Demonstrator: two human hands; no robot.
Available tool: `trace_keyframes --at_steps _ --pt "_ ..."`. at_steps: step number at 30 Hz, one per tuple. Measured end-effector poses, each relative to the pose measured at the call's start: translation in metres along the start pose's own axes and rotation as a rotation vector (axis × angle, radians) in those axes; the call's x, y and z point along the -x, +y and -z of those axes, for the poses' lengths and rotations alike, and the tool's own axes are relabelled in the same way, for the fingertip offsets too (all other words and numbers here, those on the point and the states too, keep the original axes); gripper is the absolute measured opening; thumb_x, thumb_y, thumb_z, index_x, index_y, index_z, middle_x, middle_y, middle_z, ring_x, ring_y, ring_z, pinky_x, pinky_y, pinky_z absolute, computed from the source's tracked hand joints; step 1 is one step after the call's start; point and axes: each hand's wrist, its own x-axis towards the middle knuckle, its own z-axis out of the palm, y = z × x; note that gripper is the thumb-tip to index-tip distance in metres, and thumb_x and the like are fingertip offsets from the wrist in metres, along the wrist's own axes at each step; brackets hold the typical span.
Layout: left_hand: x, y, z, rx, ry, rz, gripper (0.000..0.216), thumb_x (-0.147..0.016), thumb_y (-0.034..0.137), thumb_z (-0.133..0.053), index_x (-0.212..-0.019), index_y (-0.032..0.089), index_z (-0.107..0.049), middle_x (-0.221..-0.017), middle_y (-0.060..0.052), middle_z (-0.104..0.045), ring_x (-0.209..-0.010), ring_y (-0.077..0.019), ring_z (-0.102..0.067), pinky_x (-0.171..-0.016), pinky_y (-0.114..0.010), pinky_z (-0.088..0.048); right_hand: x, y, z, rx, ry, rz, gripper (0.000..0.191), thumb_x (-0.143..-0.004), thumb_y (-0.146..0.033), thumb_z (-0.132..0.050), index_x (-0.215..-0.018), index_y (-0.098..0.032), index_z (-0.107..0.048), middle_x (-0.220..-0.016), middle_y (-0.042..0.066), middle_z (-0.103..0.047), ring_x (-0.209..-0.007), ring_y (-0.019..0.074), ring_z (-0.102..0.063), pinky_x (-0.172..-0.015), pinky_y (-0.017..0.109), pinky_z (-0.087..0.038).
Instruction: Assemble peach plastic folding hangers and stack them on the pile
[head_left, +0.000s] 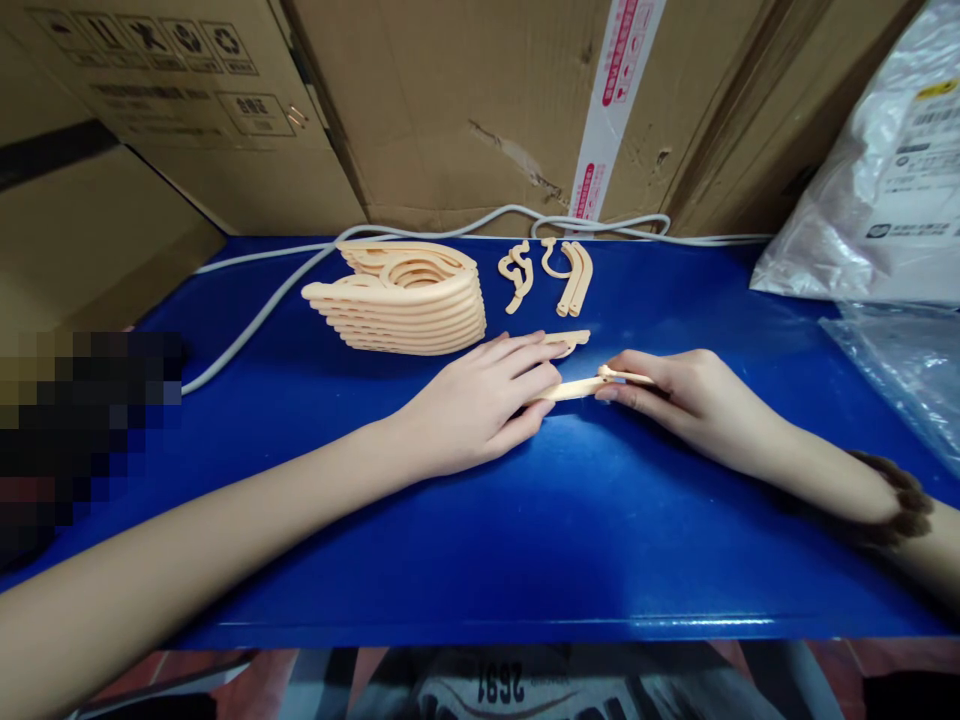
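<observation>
Both hands meet at the middle of a blue table (525,520). My left hand (480,405) lies over a peach plastic hanger piece (574,388), fingers stretched across it and pressing it down. My right hand (675,395) pinches the other end of that same piece between thumb and fingers. A second small peach part (571,341) peeks out just beyond my left fingertips. Behind them stands a stack of folded peach hangers (401,297). Loose curved peach parts (517,272) and two more (574,275) lie to the right of the stack.
A white cable (277,295) runs along the table's back edge. Cardboard boxes (465,100) stand behind the table. Plastic bags (877,180) sit at the right. A blurred dark patch covers the left edge.
</observation>
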Motion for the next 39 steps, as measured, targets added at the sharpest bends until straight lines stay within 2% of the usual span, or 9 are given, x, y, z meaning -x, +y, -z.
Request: trace_keyframes --at_steps 10,17,22,29,34,39 --pt "0.000 -0.003 0.002 0.069 -0.062 0.003 0.029 -0.103 0.036 -0.043 -0.108 0.014 -0.061 -0.156 -0.015 -0.037 -0.145 -0.0323 -0.033 -0.119 -0.049 -0.030 0.002 -0.005 0.002 -0.059 -0.001 0.071 0.026 -0.099 -0.044 -0.047 -0.098 -0.023 -0.063 -0.076 -0.001 -0.070 -0.062 0.0143 -0.063 -0.058 0.024 -0.039" --pt "0.000 -0.002 -0.001 0.080 -0.055 0.009 0.030 -0.104 0.036 -0.038 -0.108 0.015 -0.060 -0.152 -0.016 -0.041 -0.143 -0.0325 -0.034 -0.117 -0.051 -0.032 0.000 -0.004 0.002 -0.049 -0.022 0.030 0.035 -0.101 -0.050 -0.039 -0.098 -0.022 -0.060 -0.073 0.000 -0.066 -0.060 0.0149 -0.059 -0.058 0.026 -0.037" --pt "0.001 -0.001 0.000 0.089 -0.040 0.020 0.029 -0.105 0.035 -0.038 -0.107 0.015 -0.059 -0.155 -0.012 -0.039 -0.143 -0.0283 -0.035 -0.119 -0.047 -0.031 0.000 -0.005 0.006 0.050 0.038 -0.010 0.040 -0.103 -0.048 -0.028 -0.096 -0.023 -0.057 -0.071 0.001 -0.064 -0.059 0.0160 -0.057 -0.058 0.028 -0.036" --pt "-0.001 -0.002 0.001 0.093 -0.025 0.030 0.031 -0.105 0.033 -0.039 -0.120 0.014 -0.057 -0.152 -0.015 -0.041 -0.140 -0.0269 -0.038 -0.116 -0.046 -0.035 0.001 -0.010 0.007 0.156 0.009 -0.006 0.037 -0.103 -0.043 -0.029 -0.086 -0.021 -0.053 -0.065 0.000 -0.059 -0.054 0.0147 -0.054 -0.057 0.027 -0.034" --pt "-0.001 -0.002 0.000 0.093 -0.023 0.029 0.032 -0.105 0.034 -0.039 -0.117 0.013 -0.059 -0.151 -0.015 -0.041 -0.139 -0.0271 -0.039 -0.116 -0.045 -0.035 0.001 -0.010 0.005 0.171 -0.021 -0.021 0.039 -0.102 -0.047 -0.030 -0.092 -0.022 -0.056 -0.067 0.001 -0.062 -0.055 0.0156 -0.057 -0.055 0.027 -0.032" --pt "0.000 -0.003 -0.002 0.086 -0.009 0.021 0.035 -0.105 0.035 -0.038 -0.125 0.013 -0.058 -0.149 -0.016 -0.043 -0.139 -0.0267 -0.039 -0.115 -0.045 -0.036 0.001 -0.008 0.003 0.201 0.000 -0.045 0.041 -0.100 -0.055 -0.035 -0.096 -0.021 -0.058 -0.071 0.002 -0.067 -0.056 0.0172 -0.061 -0.053 0.026 -0.031"
